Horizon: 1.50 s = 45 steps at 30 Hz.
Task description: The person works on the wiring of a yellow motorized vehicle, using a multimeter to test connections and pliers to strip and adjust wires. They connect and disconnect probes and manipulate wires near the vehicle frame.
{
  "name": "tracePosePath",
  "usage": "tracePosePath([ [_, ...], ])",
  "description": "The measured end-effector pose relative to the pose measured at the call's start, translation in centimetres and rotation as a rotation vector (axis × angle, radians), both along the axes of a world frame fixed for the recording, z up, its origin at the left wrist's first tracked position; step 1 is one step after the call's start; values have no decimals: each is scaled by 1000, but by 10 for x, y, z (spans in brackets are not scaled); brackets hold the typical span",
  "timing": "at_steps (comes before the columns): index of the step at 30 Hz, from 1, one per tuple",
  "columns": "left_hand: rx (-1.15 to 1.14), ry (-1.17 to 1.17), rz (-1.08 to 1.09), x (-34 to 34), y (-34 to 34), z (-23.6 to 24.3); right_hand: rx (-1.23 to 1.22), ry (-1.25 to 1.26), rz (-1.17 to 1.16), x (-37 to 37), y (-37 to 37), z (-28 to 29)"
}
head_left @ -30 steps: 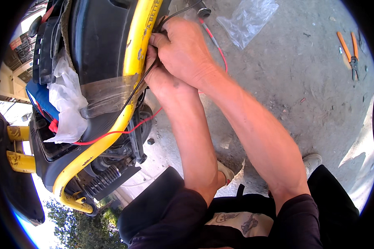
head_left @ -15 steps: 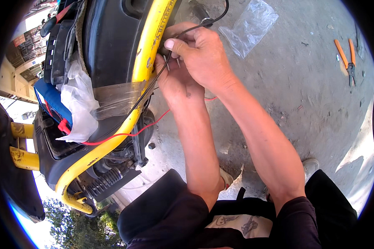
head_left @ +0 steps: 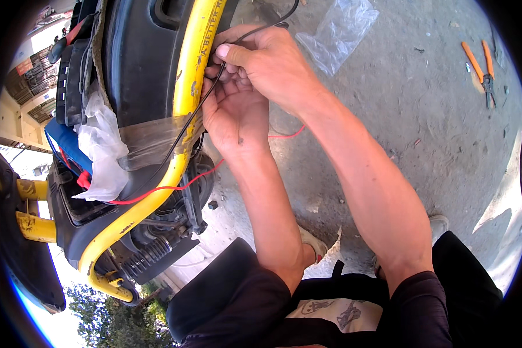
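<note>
My right hand (head_left: 275,66) pinches a thin black cable (head_left: 177,141) between thumb and fingers, beside a yellow tubular frame (head_left: 187,75). Just below it, my left hand (head_left: 238,116) is turned palm up, fingers loosely curled and apart from the thumb. The cable crosses over the left thumb; the left fingertips are partly hidden behind my right hand. From the vehicle's open compartment a red wire (head_left: 182,187) runs over the frame, passes behind my left wrist and shows again to its right.
Clear tape (head_left: 151,142) wraps the frame. Left of it are white plastic film (head_left: 101,148) and a blue bundle (head_left: 69,145). A coil spring (head_left: 148,259) sits below. On the ground lie a clear plastic bag (head_left: 339,35) and orange-handled pliers (head_left: 482,72).
The whole view has shifted slightly. My left palm has opened more to view below the right hand. My right hand keeps its pinch on the black cable.
</note>
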<state>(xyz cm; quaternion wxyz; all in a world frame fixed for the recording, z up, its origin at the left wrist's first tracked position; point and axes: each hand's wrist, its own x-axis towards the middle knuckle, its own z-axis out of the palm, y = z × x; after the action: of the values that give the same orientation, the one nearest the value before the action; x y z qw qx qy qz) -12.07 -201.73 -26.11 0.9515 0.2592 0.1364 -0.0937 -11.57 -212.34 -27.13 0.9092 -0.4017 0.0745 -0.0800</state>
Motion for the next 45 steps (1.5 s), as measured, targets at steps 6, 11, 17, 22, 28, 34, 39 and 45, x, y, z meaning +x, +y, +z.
tracePosePath([
  [6, 4, 71, 52, -1, 0, 1, 45, 80, 62, 9, -1, 3],
  [11, -59, 91, 75, 6, 3, -1, 107, 61, 105, 22, 4, 6],
  [17, -91, 160, 99, 9, 1, -3, -6, -42, 37, 30, 8, -3],
  [22, -183, 31, -98, 12, 19, -14, 167, -19, 110, 26, 9, -5],
  [28, -155, 81, -102, 9, 14, -4, 173, 42, -20, 21, 14, 5],
  [34, -175, 95, 55, 9, 1, 6, 19, 49, -106, 3, -7, -13],
  [39, -229, 43, 93, -5, -8, 12, -16, 58, -80, -13, -11, -27],
  [45, -298, 69, 128, -7, -5, 15, 83, 63, 37, -10, -15, -28],
])
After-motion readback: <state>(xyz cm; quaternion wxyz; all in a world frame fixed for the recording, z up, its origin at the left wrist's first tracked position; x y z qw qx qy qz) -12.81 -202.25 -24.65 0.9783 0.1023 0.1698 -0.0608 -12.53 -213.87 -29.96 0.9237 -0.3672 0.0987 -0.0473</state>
